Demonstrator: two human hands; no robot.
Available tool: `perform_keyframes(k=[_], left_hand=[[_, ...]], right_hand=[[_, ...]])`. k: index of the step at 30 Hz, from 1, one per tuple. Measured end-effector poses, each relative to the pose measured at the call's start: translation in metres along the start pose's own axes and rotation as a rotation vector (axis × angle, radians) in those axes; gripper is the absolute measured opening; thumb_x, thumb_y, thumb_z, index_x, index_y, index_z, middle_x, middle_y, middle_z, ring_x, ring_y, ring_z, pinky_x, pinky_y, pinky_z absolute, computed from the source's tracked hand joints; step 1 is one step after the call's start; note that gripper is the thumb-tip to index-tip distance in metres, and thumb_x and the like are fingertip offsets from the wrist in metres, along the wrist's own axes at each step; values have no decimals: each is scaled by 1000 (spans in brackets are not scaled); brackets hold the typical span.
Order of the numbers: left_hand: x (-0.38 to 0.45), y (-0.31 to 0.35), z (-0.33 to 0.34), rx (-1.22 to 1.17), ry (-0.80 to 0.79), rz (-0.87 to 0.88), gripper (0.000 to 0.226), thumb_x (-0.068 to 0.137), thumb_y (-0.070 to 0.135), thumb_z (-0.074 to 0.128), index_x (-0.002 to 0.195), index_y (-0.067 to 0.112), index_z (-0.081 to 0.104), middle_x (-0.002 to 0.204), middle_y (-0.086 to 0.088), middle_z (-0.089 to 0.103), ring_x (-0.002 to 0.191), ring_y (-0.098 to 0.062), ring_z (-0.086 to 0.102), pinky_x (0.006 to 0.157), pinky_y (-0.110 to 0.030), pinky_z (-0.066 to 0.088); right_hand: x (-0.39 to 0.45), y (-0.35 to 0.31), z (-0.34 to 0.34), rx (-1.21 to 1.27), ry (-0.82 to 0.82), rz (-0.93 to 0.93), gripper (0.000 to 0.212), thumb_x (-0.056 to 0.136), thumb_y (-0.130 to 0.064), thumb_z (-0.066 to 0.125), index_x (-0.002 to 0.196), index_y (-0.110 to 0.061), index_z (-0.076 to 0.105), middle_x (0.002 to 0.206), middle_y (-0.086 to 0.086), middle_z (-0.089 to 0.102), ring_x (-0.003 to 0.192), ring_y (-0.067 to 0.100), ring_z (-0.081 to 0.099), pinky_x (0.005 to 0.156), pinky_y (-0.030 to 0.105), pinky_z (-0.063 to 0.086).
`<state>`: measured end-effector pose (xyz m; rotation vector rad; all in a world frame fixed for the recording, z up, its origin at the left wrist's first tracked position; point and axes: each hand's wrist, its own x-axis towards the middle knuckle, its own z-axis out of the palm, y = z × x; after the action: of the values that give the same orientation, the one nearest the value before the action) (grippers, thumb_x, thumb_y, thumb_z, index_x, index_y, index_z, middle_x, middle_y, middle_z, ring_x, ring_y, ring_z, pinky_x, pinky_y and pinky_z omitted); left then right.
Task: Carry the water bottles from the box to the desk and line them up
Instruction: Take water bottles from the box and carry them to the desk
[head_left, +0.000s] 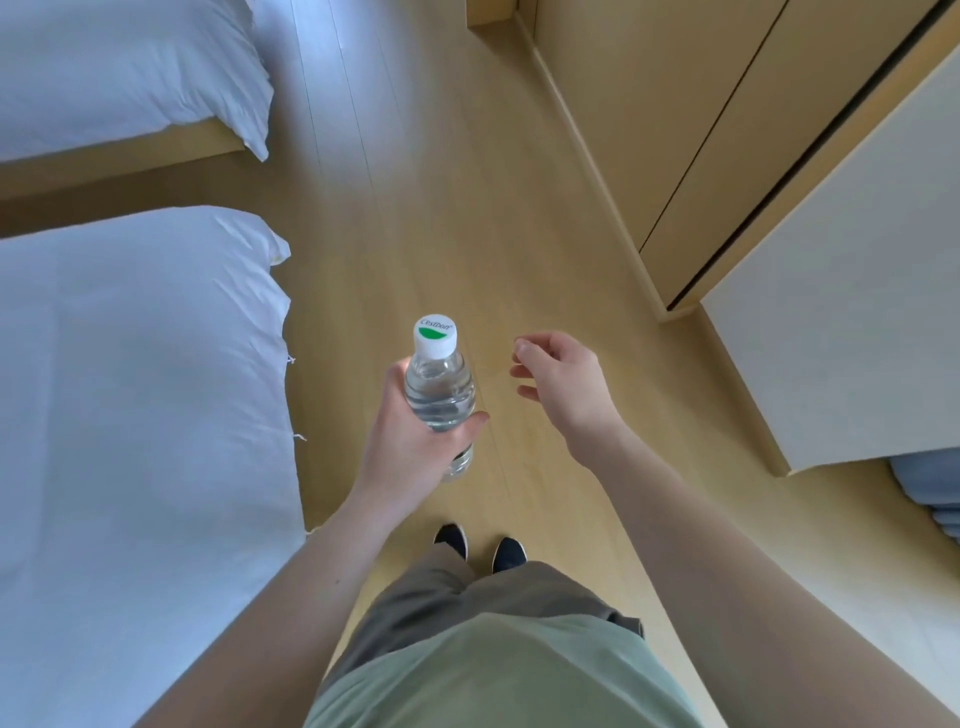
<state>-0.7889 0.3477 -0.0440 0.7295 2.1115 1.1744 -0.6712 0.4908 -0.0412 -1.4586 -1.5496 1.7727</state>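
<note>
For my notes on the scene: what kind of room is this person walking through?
Probably a hotel-style bedroom: two beds with white bedding stand side by side, wooden closet doors line the wall, and the left hand carries a water bottle.

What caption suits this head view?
Left hand grips a capped water bottle; right hand empty, above wooden floor.

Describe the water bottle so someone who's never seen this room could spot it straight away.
Find the wooden floor running between the white beds on the left and the cupboards on the right. Above that aisle, ahead of the person's shoes, the left hand grips a clear water bottle upright. It is the only bottle in view, with a white cap bearing a green mark; the right hand is empty.
</note>
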Motion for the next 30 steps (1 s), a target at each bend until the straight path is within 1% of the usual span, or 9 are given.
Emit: perform_keyframes(k=[5, 7, 9, 15, 19, 23, 26, 30], left_hand=[[62, 11, 1, 3, 9, 10, 65, 68, 41, 89, 108, 54, 40, 105, 33, 61, 92, 11, 63, 70, -18, 46], [91, 15, 0, -12, 6, 8, 66, 68, 40, 89, 113, 48, 41, 104, 34, 61, 92, 11, 63, 70, -19, 46], [123, 19, -2, -30, 2, 4, 66, 68, 39, 89, 113, 48, 43, 104, 33, 61, 92, 9, 64, 72, -21, 47], [229, 37, -22, -53, -21, -6, 68, 67, 39, 88, 119, 40, 44, 99, 33, 61, 88, 9, 64, 69, -21, 48], [295, 50, -41, -43, -27, 11, 70, 65, 43, 87, 120, 39, 43, 100, 33, 61, 87, 10, 65, 69, -21, 47], [350, 63, -56, -37, -17, 32, 71, 67, 39, 87, 120, 43, 41, 102, 34, 61, 89, 10, 65, 68, -17, 46], [386, 69, -63, -43, -26, 27, 71, 67, 38, 88, 120, 44, 41, 103, 29, 63, 90, 6, 67, 70, -19, 48], [431, 75, -66, -54, -13, 27, 73, 68, 36, 90, 122, 43, 41, 104, 33, 62, 92, 8, 66, 72, -18, 48]], right_hand=[[56, -22, 8, -10, -3, 7, 13, 96, -34, 58, 102, -28, 68, 94, -6, 72, 98, 20, 71, 93, 45, 60], [80, -34, 15, -18, -5, 2, 11, 96, -33, 58, 101, -29, 68, 94, -6, 72, 98, 20, 71, 93, 45, 60], [107, -47, 24, -23, 1, 1, 11, 97, -32, 58, 101, -29, 68, 94, -6, 72, 99, 20, 71, 93, 45, 60], [195, -102, 55, -33, 35, 18, 12, 98, -32, 58, 103, -29, 68, 96, -6, 71, 98, 17, 71, 93, 44, 59], [248, -137, 83, -15, 41, 19, 11, 98, -32, 58, 102, -28, 69, 95, -5, 72, 98, 19, 71, 93, 44, 60], [290, -165, 106, -1, 41, 5, 12, 98, -29, 58, 103, -26, 69, 97, -7, 71, 95, 13, 71, 92, 41, 60], [318, -185, 114, -5, 35, 4, 13, 99, -28, 58, 105, -25, 69, 101, -6, 71, 95, 11, 71, 91, 39, 60], [357, -203, 119, -23, 30, -3, 12, 100, -27, 58, 104, -24, 69, 101, -6, 72, 95, 12, 71, 91, 39, 60]])
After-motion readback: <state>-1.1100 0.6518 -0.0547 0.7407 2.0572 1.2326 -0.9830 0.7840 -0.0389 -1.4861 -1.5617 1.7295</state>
